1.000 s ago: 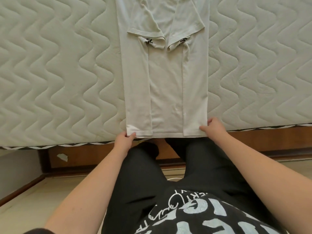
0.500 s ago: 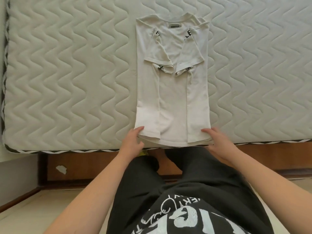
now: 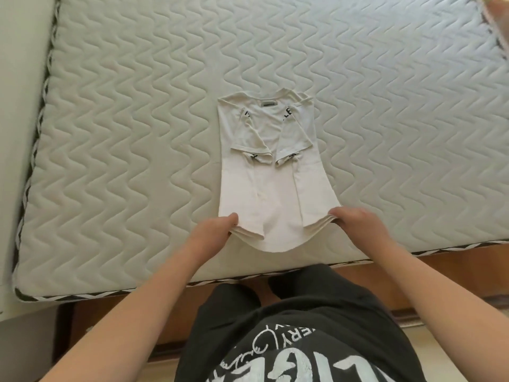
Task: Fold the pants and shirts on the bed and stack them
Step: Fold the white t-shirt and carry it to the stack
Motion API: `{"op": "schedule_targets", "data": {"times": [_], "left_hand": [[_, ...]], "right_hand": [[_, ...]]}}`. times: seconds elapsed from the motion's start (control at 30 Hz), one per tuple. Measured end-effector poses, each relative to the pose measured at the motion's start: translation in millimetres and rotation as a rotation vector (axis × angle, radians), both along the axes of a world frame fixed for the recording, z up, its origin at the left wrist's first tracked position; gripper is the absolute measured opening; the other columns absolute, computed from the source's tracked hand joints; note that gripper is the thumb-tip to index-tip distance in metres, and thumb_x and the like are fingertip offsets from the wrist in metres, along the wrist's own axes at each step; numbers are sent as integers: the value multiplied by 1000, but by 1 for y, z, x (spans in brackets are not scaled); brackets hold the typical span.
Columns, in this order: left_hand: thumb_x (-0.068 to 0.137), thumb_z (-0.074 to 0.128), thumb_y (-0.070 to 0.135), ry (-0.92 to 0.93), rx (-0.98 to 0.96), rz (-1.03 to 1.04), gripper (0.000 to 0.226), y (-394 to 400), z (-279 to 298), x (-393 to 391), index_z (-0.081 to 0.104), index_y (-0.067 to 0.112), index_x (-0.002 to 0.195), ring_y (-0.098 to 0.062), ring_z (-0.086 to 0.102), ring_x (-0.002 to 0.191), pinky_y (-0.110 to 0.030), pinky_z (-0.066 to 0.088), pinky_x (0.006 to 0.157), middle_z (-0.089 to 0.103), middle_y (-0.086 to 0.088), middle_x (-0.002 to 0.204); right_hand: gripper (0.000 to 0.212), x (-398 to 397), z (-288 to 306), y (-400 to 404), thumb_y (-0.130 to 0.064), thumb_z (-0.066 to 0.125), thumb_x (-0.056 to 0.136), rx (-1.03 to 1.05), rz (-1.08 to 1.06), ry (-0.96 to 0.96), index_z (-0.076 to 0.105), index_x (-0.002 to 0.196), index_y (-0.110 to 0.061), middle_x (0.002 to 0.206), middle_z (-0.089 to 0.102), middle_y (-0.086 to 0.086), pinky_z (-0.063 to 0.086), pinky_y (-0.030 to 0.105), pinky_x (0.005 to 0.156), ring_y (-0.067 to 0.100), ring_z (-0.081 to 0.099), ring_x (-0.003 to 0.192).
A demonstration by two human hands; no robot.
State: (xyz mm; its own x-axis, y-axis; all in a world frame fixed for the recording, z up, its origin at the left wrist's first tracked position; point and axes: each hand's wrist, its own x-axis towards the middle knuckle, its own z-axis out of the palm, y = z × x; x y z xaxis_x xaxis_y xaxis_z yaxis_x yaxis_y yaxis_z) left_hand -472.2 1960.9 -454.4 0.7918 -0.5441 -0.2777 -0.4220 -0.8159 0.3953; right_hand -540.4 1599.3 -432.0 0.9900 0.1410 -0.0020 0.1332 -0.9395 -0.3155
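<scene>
So there's a white t-shirt sitting pretty much dead center of the frame on the quilted mattress, collar end pointing toward the top, both sides already folded in lengthwise with the sleeves tucked over the middle. A bit of black lettering peeks out near the collar and at the sleeve cuffs, can't read it. The left hand grips the lower left corner of the shirt, thumb on top and the other fingers tucked under the fabric. The right hand pinches the lower right corner the same way, and you can see the stacked layers fanning out right at its fingertips. The hem edge between the two hands sags down in a curve toward the lower part of the frame. The wooden bed frame shows under the mattress edge, and the person's black printed shirt fills the bottom middle.
</scene>
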Motion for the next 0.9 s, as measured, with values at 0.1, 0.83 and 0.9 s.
{"op": "schedule_targets", "data": {"times": [0.1, 0.83, 0.9], "left_hand": [[96, 49, 17, 14, 41, -6, 34, 13, 13, 6, 49, 41, 121, -31, 63, 80, -30, 37, 61, 68, -4, 98], [101, 50, 37, 363, 89, -96, 23, 11, 107, 12, 67, 33, 115, -10, 60, 101, -28, 44, 81, 69, 14, 108], [102, 48, 34, 364, 104, -69, 23, 0, 107, 27, 64, 38, 118, -8, 57, 95, -26, 39, 74, 67, 14, 104]], "right_hand": [[32, -3, 23, -3, -2, 87, 66, 0, 29, -61, 78, 95, -12, 79, 75, 7, 49, 34, 45, 29, 67, 56], [26, -16, 90, -32, -29, 67, 89, 261, -45, 393, 73, 114, -35, 106, 73, -15, 49, 22, 77, 9, 67, 93], [29, 6, 84, -38, -22, 65, 92, 283, -28, 396, 71, 116, -37, 106, 74, -12, 49, 23, 77, 13, 67, 93]]}}
